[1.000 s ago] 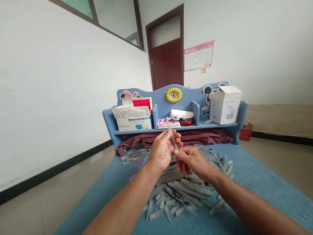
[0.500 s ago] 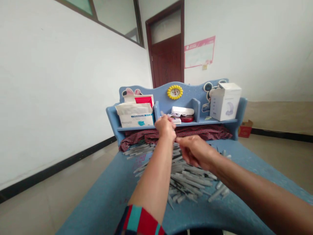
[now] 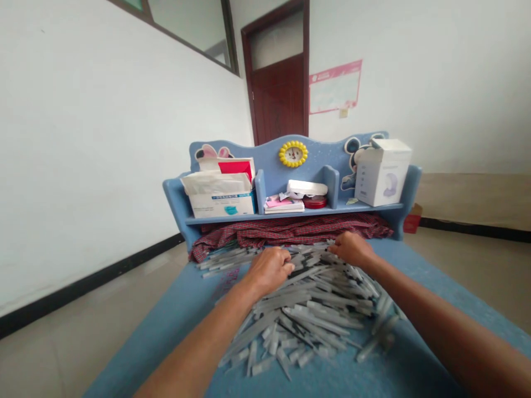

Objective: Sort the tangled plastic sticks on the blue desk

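Observation:
A heap of several grey plastic tubes and short caps covers the middle of the blue desk. My left hand rests on the heap's near-left part, fingers curled down among the tubes. Over at the heap's far edge, my right hand has its fingers bent onto the tubes. What either hand grips, if anything, is hidden under the fingers. A smaller bunch of tubes lies at the far left of the desk.
A blue shelf stands across the desk's back, with a red plaid cloth under it. On it are a box of masks, papers, a red tin and a white box. A brown door is behind.
Both hands held one tube up between them a second ago. The left hand then reached toward the shelf. Now both hands are down on the heap and no tube is held up.

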The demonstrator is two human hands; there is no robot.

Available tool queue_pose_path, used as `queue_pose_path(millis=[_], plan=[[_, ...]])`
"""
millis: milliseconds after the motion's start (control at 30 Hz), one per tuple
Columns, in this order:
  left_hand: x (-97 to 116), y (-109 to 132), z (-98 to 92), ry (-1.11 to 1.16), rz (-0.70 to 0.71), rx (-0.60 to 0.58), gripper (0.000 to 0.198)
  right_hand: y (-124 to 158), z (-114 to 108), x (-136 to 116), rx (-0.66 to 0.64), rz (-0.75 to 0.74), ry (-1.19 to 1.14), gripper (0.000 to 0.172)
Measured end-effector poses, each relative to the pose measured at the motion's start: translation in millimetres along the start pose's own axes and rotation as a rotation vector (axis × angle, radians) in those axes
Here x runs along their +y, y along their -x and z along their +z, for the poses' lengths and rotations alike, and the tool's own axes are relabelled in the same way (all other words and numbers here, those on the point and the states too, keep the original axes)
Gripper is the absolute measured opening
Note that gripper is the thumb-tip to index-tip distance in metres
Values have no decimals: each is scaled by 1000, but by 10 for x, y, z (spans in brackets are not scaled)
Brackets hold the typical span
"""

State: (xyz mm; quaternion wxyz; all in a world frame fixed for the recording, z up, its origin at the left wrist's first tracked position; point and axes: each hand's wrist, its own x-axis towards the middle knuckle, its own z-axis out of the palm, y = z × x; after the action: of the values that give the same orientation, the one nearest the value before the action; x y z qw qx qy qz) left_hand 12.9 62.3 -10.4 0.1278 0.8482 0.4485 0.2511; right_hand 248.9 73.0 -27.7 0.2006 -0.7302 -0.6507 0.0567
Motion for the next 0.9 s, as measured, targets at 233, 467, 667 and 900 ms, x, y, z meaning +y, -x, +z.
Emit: queue_pose_path(millis=[233, 467, 667, 900], plan=[[-169, 26, -222, -221, -55, 21, 20, -68, 155, 34, -41, -1, 16, 34], [-850, 83, -494, -477, -307, 18, 12, -44, 194, 146, 97, -127, -106, 39], [-995, 157, -377, -594, -389, -135, 8, 45, 196, 129, 111, -203, -225, 39], [-958, 169, -396, -647, -445, -274, 28, 85, 226, 116, 108, -255, -309, 38]])
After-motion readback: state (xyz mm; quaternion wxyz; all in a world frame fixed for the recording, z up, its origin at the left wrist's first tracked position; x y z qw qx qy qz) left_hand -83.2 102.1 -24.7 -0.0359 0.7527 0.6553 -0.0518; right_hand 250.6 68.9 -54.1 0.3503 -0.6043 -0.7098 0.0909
